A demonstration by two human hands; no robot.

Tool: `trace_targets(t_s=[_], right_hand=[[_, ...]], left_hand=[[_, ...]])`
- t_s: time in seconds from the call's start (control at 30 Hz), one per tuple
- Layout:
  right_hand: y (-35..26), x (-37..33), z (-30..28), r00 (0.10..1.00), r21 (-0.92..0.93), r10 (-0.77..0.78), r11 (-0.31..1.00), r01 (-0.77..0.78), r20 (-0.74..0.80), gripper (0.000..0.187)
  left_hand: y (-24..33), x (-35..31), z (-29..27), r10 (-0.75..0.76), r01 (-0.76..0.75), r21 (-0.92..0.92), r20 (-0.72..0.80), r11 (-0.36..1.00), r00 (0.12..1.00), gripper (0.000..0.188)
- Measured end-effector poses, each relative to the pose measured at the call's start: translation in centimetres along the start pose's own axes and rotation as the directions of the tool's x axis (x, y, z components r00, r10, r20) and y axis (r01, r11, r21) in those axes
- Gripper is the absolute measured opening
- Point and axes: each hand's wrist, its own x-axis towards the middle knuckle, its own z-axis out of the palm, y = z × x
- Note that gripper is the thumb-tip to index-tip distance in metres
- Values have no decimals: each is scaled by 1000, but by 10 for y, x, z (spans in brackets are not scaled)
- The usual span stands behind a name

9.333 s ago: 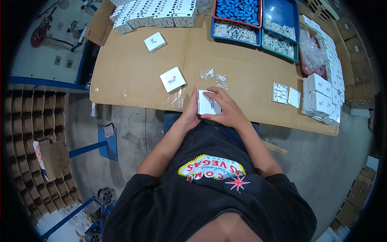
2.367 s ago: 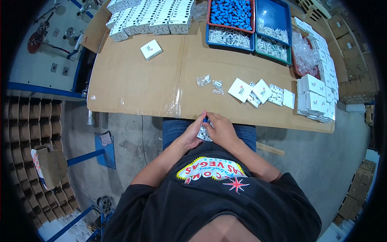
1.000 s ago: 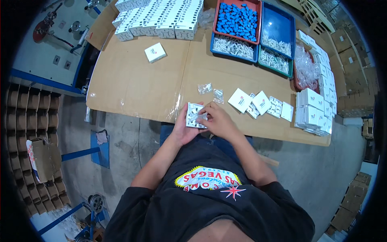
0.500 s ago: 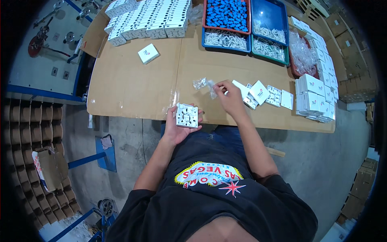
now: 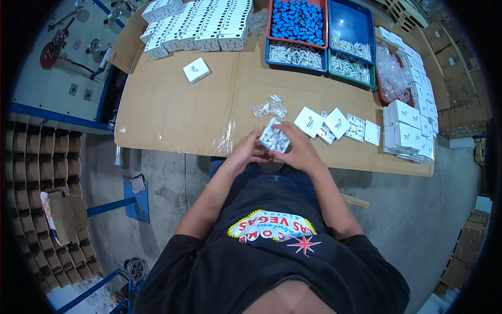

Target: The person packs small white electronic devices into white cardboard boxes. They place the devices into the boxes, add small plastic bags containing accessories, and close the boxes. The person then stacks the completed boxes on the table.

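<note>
Just over the table's near edge I hold a white square electrical fitting, tilted, with a patterned face toward me. My right hand is closed on its right side. At its lower left, the fingers of my left hand are curled against it; part of its edge is hidden by them. Small clear plastic bags lie on the cardboard just beyond my hands. To the right are a white square cover, another cover, and similar fittings in a row.
Stacked white boxes stand at the table's right edge. Trays hold blue parts and white plugs at the back. Rows of white boxes fill the back left, with a single box nearer. Cardboard covers the table.
My right hand has let go of a small plastic bag, leaving it beside the other, and come down to the fitting. My left hand has moved right, and the fitting is now raised and tilted.
</note>
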Motion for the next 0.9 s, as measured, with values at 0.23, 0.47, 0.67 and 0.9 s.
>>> trace_targets(t_s=[0.23,0.47,0.67,0.9], right_hand=[[45,-8,-24,933,-444,226,832,-334,-280,70],[67,-7,-32,914,-457,259,802,-384,-313,70],[46,-10,-29,912,-451,110,842,-296,-394,60],[0,-17,-21,927,-63,128,985,-160,-352,37]], left_hand=[[32,54,-64,585,-408,525,-228,747,779,33],[134,98,-154,893,-7,969,-224,246,390,80],[178,133,-224,883,128,991,-89,33,462,98],[147,94,-157,915,-248,962,-3,113,404,89]])
